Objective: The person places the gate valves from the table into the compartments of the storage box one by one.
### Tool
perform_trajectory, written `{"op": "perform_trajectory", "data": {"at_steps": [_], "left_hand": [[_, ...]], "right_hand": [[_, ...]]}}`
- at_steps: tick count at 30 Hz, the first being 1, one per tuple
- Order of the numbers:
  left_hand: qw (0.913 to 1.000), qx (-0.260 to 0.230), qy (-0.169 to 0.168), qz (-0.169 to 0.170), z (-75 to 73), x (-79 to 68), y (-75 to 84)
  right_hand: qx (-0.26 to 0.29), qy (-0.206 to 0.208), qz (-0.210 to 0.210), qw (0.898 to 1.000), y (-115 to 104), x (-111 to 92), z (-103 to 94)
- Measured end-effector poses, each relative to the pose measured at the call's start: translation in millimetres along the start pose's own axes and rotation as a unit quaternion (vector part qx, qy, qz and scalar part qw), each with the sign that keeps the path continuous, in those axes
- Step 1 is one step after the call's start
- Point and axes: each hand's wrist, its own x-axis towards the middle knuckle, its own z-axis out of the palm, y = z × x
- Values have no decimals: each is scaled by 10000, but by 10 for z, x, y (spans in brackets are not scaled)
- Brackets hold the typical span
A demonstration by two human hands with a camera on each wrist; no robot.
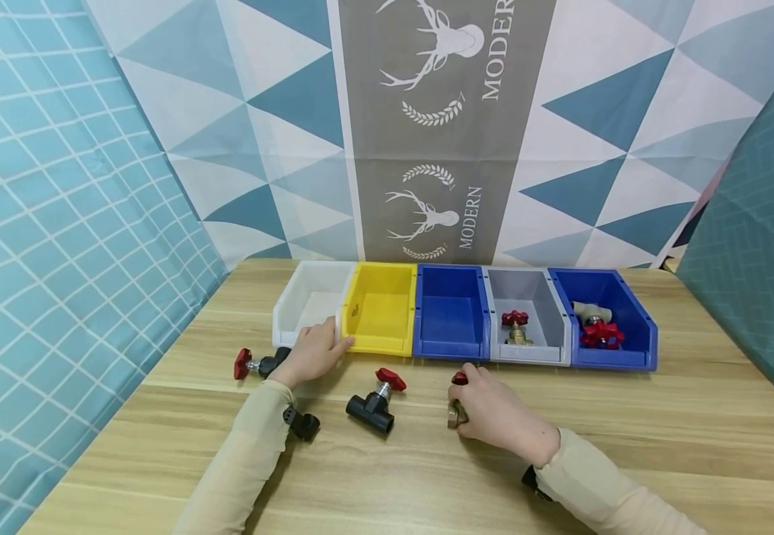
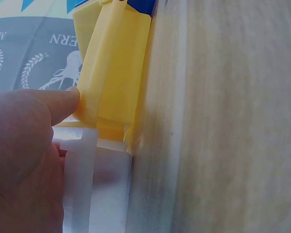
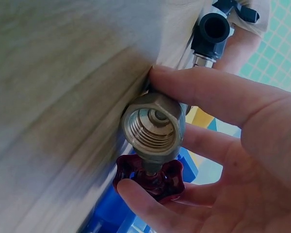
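My left hand [image 1: 311, 352] holds the front rims where the white bin [image 1: 285, 336] and the yellow bin [image 1: 378, 343] meet. Its thumb lies on the yellow bin's lip, and its other fingers reach behind the white bin's front edge. On the table, my right hand [image 1: 494, 407] grips a brass valve [image 3: 155, 127] with a red handwheel [image 3: 150, 178]. The right thumb is at the threaded body and fingers are around the wheel. Between the hands lies a black tee-shaped valve [image 1: 375, 410] with a red wheel. Another black valve [image 1: 268, 364] is partly hidden behind the left wrist.
Right of the yellow bin stand a blue bin [image 1: 450, 349], a grey bin [image 1: 527, 354] holding a brass valve [image 1: 517, 331], and another blue bin [image 1: 614, 358] holding a pale valve with a red wheel [image 1: 602, 334]. Patterned cloths hang behind and beside the wooden table [image 1: 387, 490].
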Motion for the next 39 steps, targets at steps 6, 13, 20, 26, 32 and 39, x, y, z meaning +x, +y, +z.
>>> {"op": "perform_trajectory", "data": {"at_steps": [6, 13, 20, 26, 32, 39], "left_hand": [[10000, 23, -27, -7, 7, 15, -10], [10000, 14, -44, -22, -11, 6, 8], [10000, 10, -17, 21, -3, 9, -8], [10000, 25, -45, -12, -8, -1, 13], [10000, 49, -29, -5, -5, 0, 11], [10000, 35, -24, 0, -7, -3, 7]], "right_hand": [[58, -71, -115, 9999, 13, 15, -6], [192, -271, -328, 9989, 57, 48, -61], [246, -438, -401, 9979, 57, 53, -112], [209, -550, -500, 9970, 49, 59, -140], [220, -253, -736, 9967, 61, 80, -174], [159, 108, -748, 9970, 66, 117, -248]]}}
